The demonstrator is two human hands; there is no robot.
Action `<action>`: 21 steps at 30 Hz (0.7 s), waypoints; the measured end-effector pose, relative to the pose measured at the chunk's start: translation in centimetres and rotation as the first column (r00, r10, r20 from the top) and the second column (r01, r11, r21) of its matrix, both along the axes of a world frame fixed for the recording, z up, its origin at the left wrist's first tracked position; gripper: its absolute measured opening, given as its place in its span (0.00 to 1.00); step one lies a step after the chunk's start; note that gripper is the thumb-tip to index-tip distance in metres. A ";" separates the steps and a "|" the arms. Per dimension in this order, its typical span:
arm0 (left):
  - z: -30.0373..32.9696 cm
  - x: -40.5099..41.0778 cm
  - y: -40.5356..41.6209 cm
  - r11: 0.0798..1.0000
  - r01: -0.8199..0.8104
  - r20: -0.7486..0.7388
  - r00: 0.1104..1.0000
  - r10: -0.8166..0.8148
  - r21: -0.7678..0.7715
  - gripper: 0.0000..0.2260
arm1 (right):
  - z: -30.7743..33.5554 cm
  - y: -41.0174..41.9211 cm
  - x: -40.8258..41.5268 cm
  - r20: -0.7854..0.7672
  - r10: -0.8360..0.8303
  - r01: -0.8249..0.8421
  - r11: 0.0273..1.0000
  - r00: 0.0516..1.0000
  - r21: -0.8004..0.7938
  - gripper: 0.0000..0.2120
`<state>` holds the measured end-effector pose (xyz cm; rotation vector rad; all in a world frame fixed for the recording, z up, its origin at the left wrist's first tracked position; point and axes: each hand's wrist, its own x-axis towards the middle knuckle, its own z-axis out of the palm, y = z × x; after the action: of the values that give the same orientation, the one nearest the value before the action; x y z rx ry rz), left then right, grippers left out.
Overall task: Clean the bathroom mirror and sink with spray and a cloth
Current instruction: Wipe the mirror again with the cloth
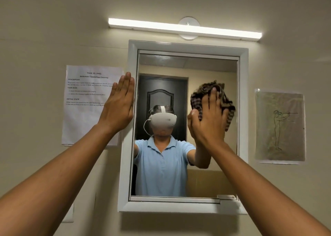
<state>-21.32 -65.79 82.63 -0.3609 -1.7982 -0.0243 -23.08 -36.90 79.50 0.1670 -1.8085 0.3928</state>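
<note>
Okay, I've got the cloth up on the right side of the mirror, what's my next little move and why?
Probably sweep the cloth leftward across the glass. Your right hand presses it against the upper right of the mirror, while your left hand lies flat on the frame's left edge, steadying it. The centre and left glass lie beyond the cloth.

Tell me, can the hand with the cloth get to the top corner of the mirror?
Probably yes. The right hand already presses the cloth on the mirror, and nothing blocks the glass above it.
</note>
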 end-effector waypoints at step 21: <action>-1.5 -0.3 -1.0 0.991 0.123 0.002 0.992 -0.123 0.050 0.27 | 5.4 -14.8 0.4 -0.015 0.157 -0.139 0.912 0.988 0.387 0.34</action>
<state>-21.57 -66.81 81.12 -0.4358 -1.7749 -0.1560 -22.67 -51.70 84.94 0.5869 -1.8177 0.1314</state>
